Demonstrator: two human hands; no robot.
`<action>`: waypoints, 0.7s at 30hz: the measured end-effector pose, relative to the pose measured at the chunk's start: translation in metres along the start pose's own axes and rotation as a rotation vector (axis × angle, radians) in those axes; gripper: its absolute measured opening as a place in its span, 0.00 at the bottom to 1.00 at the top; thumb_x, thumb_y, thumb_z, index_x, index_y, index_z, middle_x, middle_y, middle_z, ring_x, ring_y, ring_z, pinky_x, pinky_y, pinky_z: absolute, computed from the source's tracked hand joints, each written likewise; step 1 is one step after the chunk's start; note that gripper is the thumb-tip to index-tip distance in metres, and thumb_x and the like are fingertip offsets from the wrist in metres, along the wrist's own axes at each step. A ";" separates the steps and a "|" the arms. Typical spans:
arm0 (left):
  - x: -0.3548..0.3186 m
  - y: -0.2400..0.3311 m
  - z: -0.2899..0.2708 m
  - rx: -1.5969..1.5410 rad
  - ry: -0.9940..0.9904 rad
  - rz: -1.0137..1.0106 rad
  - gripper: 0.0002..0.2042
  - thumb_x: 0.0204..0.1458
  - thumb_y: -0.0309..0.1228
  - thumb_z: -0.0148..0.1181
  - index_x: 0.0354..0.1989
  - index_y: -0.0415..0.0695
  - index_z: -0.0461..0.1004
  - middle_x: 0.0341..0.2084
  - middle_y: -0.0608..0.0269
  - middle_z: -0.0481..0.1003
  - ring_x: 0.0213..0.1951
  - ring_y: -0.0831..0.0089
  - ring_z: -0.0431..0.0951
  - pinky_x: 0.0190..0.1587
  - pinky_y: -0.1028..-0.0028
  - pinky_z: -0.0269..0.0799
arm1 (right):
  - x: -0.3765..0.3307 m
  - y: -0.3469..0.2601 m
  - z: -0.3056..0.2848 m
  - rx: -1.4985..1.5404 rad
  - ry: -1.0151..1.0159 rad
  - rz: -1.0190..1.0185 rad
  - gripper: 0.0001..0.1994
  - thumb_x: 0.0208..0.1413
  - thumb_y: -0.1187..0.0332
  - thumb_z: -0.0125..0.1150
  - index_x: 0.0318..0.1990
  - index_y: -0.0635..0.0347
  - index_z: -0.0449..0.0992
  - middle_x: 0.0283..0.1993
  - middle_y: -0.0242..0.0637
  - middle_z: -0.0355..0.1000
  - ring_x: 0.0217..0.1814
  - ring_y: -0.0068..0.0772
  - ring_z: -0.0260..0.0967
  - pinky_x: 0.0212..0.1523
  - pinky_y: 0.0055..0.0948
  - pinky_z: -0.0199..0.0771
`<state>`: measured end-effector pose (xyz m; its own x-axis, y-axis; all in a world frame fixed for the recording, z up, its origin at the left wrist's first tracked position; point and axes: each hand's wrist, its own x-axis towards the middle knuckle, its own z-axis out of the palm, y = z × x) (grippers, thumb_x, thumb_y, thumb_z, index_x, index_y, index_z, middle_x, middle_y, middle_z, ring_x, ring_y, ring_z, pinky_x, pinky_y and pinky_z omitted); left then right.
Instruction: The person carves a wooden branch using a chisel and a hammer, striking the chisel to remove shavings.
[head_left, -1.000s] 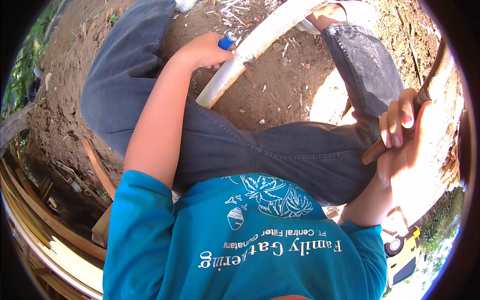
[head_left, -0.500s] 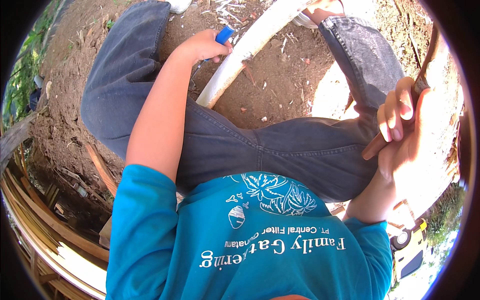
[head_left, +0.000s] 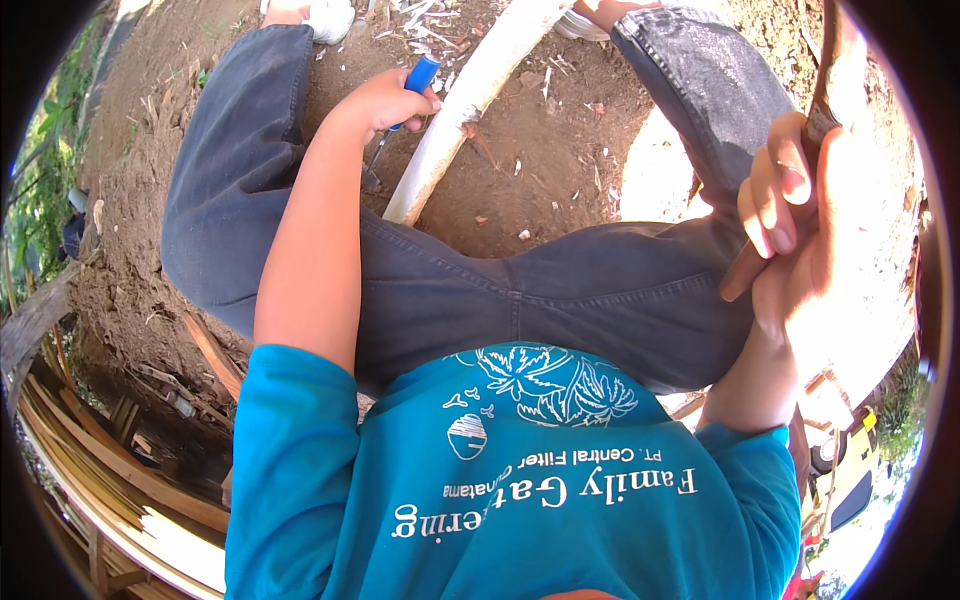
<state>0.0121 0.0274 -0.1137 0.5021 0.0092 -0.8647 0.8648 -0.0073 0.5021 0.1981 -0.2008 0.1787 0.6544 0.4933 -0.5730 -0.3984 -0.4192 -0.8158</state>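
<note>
My left hand (head_left: pixel 382 103) is closed round a chisel with a blue handle (head_left: pixel 423 73). Its thin metal shaft slants down below the fingers, with the tip close to my trouser leg. Just right of that hand lies a pale, peeled log (head_left: pixel 437 150), running from between my thighs up past my feet. My right hand (head_left: pixel 790 215), raised at the right, has its fingers wrapped round a brown wooden handle (head_left: pixel 741 277). A darker length of the held tool rises above the fingers; its far end is cut off by the view's rim, so its kind is unclear.
My legs in dark trousers (head_left: pixel 240 190) spread on both sides of the log. Pale wood chips (head_left: pixel 430 45) litter the brown soil (head_left: pixel 560 170). Stacked boards (head_left: pixel 120 470) lie at the lower left. A yellow vehicle (head_left: pixel 855 465) stands at the right; a person (head_left: pixel 73 228) is far left.
The view has shifted a little, so log, legs and left hand appear slightly farther left and higher. My right hand sits somewhat higher. Both hands keep their holds.
</note>
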 end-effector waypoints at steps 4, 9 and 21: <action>0.012 -0.022 -0.002 0.038 0.207 -0.102 0.10 0.54 0.37 0.66 0.38 0.44 0.79 0.31 0.64 0.79 0.29 0.74 0.78 0.34 0.66 0.68 | -0.003 0.007 0.006 -0.144 0.058 -0.069 0.12 0.74 0.62 0.46 0.50 0.64 0.67 0.30 0.29 0.62 0.21 0.11 0.51 0.21 0.15 0.53; 0.020 -0.030 -0.011 0.130 0.419 -0.087 0.16 0.54 0.43 0.66 0.33 0.40 0.80 0.20 0.57 0.79 0.24 0.70 0.80 0.32 0.65 0.73 | -0.002 -0.001 0.022 0.041 -0.030 -0.138 0.13 0.75 0.63 0.45 0.52 0.66 0.67 0.29 0.30 0.62 0.21 0.11 0.51 0.21 0.16 0.53; -0.053 0.045 -0.009 -0.448 0.612 0.493 0.13 0.59 0.42 0.67 0.36 0.45 0.77 0.26 0.70 0.78 0.30 0.82 0.79 0.26 0.78 0.65 | -0.007 0.006 0.026 -0.002 0.092 -0.182 0.13 0.74 0.62 0.47 0.41 0.63 0.69 0.27 0.29 0.63 0.19 0.12 0.50 0.20 0.17 0.52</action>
<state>0.0250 0.0356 -0.0453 0.6185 0.6394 -0.4568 0.4062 0.2374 0.8824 0.1746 -0.1866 0.1755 0.7714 0.4894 -0.4068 -0.2670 -0.3314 -0.9049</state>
